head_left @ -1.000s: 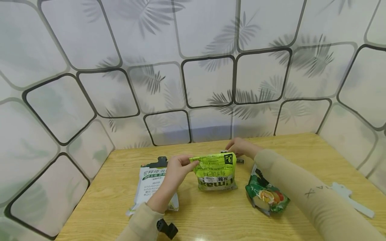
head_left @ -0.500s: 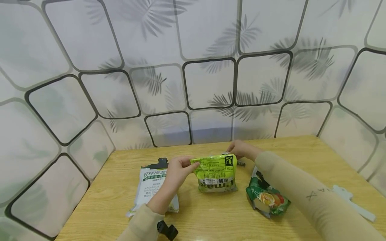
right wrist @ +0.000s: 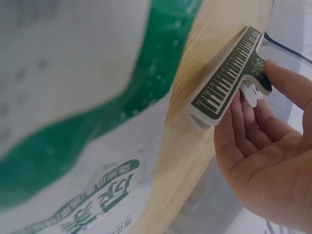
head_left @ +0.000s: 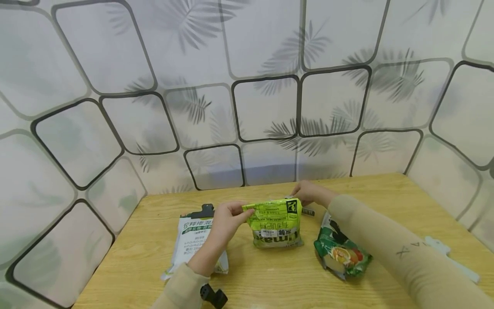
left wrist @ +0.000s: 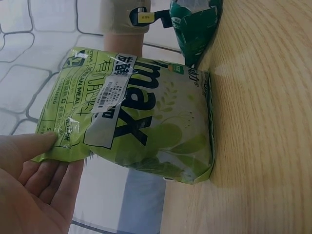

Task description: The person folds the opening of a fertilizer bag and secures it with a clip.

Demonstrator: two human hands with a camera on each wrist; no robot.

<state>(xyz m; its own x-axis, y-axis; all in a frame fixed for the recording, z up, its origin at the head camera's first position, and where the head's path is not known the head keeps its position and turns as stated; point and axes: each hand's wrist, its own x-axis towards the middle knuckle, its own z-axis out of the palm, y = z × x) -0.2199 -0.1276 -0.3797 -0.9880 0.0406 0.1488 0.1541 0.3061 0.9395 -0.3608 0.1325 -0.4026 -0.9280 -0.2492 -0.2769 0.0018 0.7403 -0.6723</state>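
Observation:
My left hand (head_left: 229, 219) pinches the top corner of a lime-green fertilizer bag (head_left: 275, 223) between thumb and fingers. The bag stands on its base on the table, its flattened top drawn upward; in the left wrist view its front print (left wrist: 156, 107) faces the camera. Behind the bag's upper right corner, my right hand (head_left: 308, 193) holds a bag clip (right wrist: 226, 73) with a black-and-white piano-key pattern. The thumb presses one handle of the clip, and the curled fingers are on its other side. Most of the clip is hidden behind the bag and hand in the head view.
On the left lies a white bag (head_left: 191, 240) with a black clip (head_left: 202, 211) across its top. A green bag with fruit print (head_left: 343, 255) sits under my right forearm. A pale clip (head_left: 449, 257) lies at the far right. Patterned fabric walls (head_left: 266, 107) surround the table.
The head view shifts slightly. Both hands stay almost where they were, with the left hand still pinching the bag and the clip still in the right hand.

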